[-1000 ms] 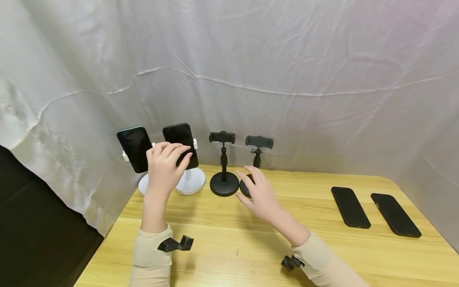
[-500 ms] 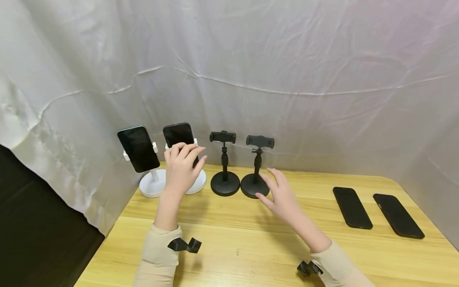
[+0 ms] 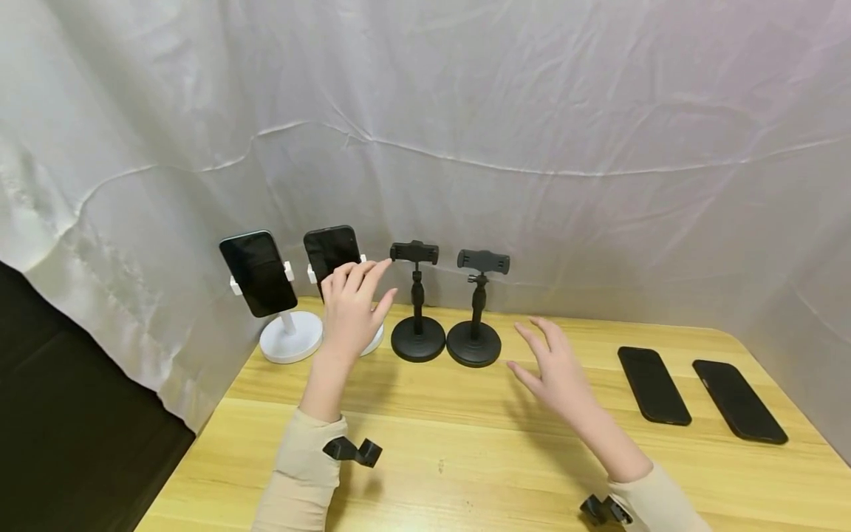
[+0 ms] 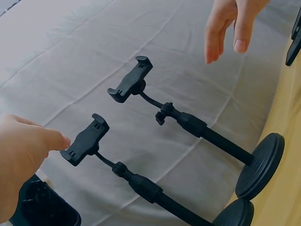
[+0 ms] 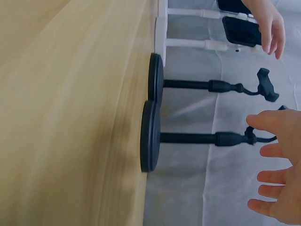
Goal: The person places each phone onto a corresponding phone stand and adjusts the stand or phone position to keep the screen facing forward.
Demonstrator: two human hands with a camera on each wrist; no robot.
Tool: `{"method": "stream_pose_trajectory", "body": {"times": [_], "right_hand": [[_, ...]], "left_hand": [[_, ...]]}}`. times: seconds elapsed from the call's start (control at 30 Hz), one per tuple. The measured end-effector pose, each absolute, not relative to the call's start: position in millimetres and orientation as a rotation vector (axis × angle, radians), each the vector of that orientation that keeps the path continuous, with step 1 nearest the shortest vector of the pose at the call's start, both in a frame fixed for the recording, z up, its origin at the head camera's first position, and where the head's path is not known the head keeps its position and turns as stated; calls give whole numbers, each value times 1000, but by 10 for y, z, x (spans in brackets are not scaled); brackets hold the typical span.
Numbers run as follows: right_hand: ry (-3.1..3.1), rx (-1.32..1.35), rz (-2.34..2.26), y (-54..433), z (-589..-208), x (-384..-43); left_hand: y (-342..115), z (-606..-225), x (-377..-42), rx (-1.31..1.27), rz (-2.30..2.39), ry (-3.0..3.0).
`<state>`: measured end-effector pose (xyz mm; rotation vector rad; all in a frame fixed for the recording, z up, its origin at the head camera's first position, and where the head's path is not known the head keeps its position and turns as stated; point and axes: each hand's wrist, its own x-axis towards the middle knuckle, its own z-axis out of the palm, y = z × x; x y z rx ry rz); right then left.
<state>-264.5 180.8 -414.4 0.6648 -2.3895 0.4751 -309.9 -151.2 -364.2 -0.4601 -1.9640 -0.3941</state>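
Note:
My left hand hovers in front of the second white phone stand, partly hiding it and the black phone clamped upright in it. Its fingers are relaxed and hold nothing. To its right stand two black phone stands with empty clamps, the left one nearest that hand and the right one beside it. Right of the right black stand, my right hand floats above the table with fingers spread, nothing in it. At far left another phone sits clamped in a white stand.
Two black phones lie flat on the wooden table at the right, one nearer the middle and one by the right edge. A pale grey curtain hangs behind the table. Dark cloth shows at the left.
Both hands have moved to the right. My left hand has passed from in front of the clamped phones toward the black stands; my right hand has moved off the right black stand.

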Motion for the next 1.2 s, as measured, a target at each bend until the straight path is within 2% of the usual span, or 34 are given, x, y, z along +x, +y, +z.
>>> {"method": "stream_pose_trajectory", "body": {"times": [0.47, 1.2], "right_hand": [[-2387, 585, 485, 2114, -4247, -2585], [-2520, 404, 498, 2492, -4115, -2645]], "left_hand": [[-1385, -3707, -3213, -401, -447, -1991], [-1187, -3584, -3489, -198, -309, -1973]]}}
